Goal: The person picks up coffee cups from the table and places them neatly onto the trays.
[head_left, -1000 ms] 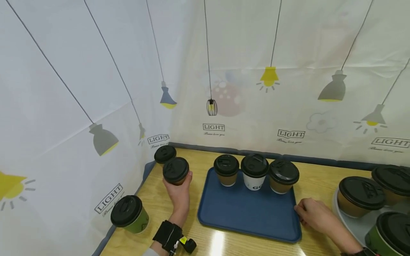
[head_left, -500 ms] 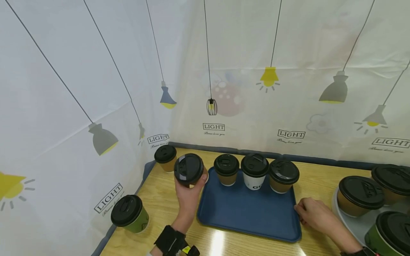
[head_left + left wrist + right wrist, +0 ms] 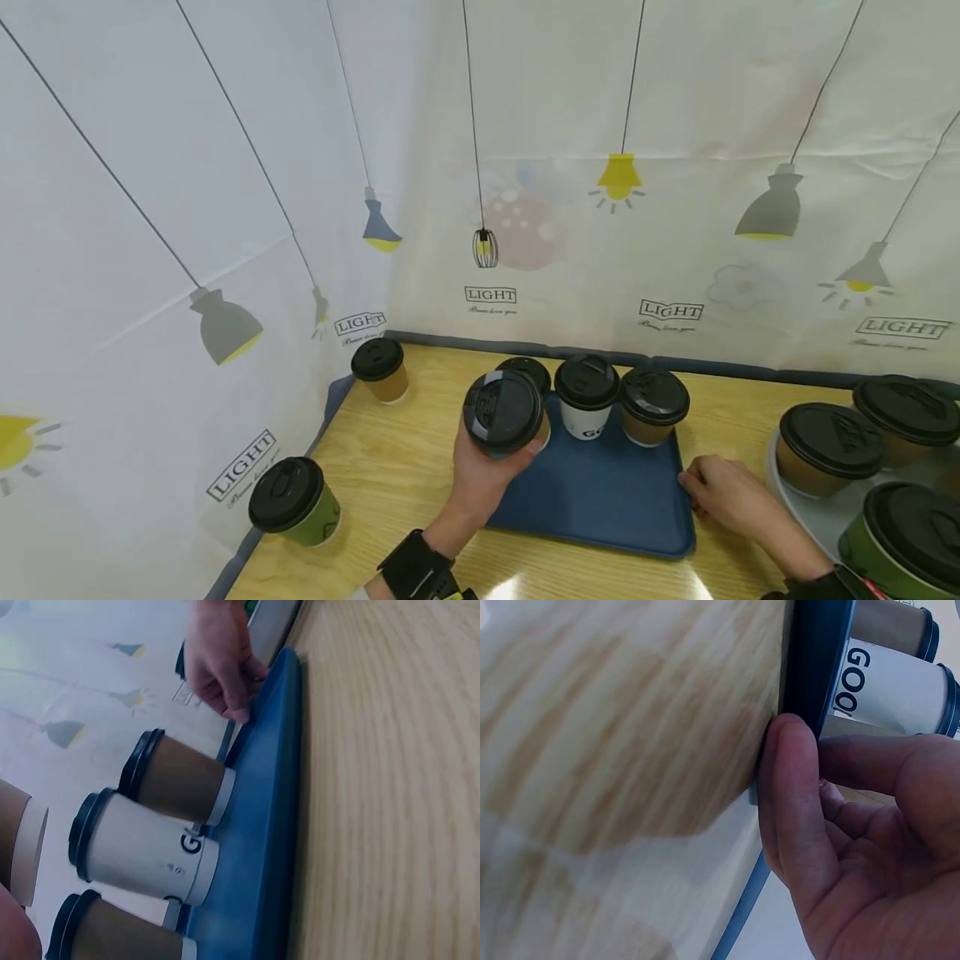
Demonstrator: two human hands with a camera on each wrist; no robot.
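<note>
My left hand [image 3: 480, 483] grips a brown paper coffee cup with a black lid [image 3: 504, 412], held over the left part of the blue tray [image 3: 600, 504]. In the left wrist view that coffee cup [image 3: 28, 851] shows its white base band at the left edge, tilted clear of the tray. Along the tray's back stand a brown cup [image 3: 528, 368], partly hidden, a white cup with lettering [image 3: 587, 396] and another brown cup [image 3: 651, 404]. My right hand [image 3: 726, 493] pinches the tray's right rim; in the right wrist view its fingers [image 3: 799, 780] lie against the tray edge [image 3: 817, 660].
At the left on the wooden table stand a green lidded cup [image 3: 296, 502] and, farther back, a brown one [image 3: 380, 371]. A pale round plate [image 3: 806, 517] at the right bears several lidded cups. A lamp-printed cloth [image 3: 570, 250] closes off the back and left.
My left hand has carried the coffee cup rightward, from beside the back-left brown cup to over the tray. The right hand stays at the tray's rim. The head view has shifted slightly.
</note>
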